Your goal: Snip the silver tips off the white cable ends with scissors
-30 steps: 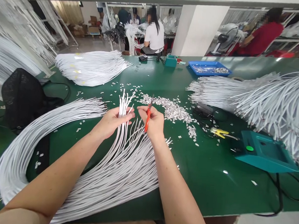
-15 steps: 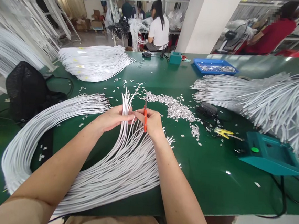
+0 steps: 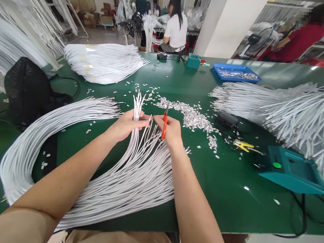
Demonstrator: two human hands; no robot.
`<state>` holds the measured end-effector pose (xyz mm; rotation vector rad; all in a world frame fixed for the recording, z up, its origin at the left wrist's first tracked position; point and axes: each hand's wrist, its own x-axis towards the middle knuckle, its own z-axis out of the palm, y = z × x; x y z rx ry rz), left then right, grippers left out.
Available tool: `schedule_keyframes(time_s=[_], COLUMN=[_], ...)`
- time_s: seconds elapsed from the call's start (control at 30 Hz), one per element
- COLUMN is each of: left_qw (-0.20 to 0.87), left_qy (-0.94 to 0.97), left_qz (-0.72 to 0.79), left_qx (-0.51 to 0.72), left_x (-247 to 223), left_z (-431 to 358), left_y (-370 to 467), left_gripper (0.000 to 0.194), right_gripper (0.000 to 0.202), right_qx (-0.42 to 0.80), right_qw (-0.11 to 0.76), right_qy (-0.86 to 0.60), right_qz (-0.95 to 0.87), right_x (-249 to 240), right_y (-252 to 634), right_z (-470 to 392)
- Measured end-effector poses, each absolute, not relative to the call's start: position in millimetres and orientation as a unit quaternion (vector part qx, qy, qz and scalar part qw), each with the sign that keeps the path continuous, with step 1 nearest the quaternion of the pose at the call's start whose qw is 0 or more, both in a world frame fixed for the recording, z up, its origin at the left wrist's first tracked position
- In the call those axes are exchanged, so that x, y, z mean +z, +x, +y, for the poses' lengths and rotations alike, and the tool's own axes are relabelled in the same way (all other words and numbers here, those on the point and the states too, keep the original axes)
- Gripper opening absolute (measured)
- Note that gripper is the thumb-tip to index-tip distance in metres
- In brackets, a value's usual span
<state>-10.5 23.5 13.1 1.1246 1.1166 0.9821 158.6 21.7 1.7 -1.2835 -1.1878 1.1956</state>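
My left hand (image 3: 126,125) is wrapped round a small bunch of white cables (image 3: 137,110), whose ends stand up above the fingers. Between thumb and forefinger of that hand a single cable tip rises. My right hand (image 3: 170,131) holds scissors with orange handles (image 3: 164,127), blades pointing up and away. Its fingertips are just right of that single cable, a small gap from my left hand. Below both hands a large bundle of white cables (image 3: 129,182) fans over the green table and curves round to the left.
Small silvery pieces (image 3: 193,116) lie scattered beyond my hands. At the right are a teal device (image 3: 293,169), yellow-handled pliers (image 3: 242,145) and more cables (image 3: 242,98). A blue tray (image 3: 236,80) sits at the back; a black bag (image 3: 26,92) is left. Two people sit beyond.
My right hand with the scissors has moved a little to the right, away from my left hand. The fingertips, close together before, are now slightly apart. The view has shifted a little.
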Motion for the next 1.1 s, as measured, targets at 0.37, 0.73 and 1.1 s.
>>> schedule_keyframes(time_s=[0.37,0.73,1.1], left_qw=[0.561,0.459,0.42], left_qy=[0.528,0.587,0.59], left_qz=[0.487,0.504,0.538], left_qx=[0.411,0.436,0.431], left_x=[17,9,19], left_z=[22,25,20], left_y=[-11,-11,-9], left_gripper=[0.036,0.036,0.033], right_gripper=[0.029,0.023,0.022], right_qx=[0.244,0.172,0.156], right_qw=[0.239,0.138,0.164], right_qy=[-0.612,-0.628,-0.616], right_qz=[-0.713,-0.747,-0.755], right_x=[6,18,11], right_y=[164,162,163], right_z=[18,11,13])
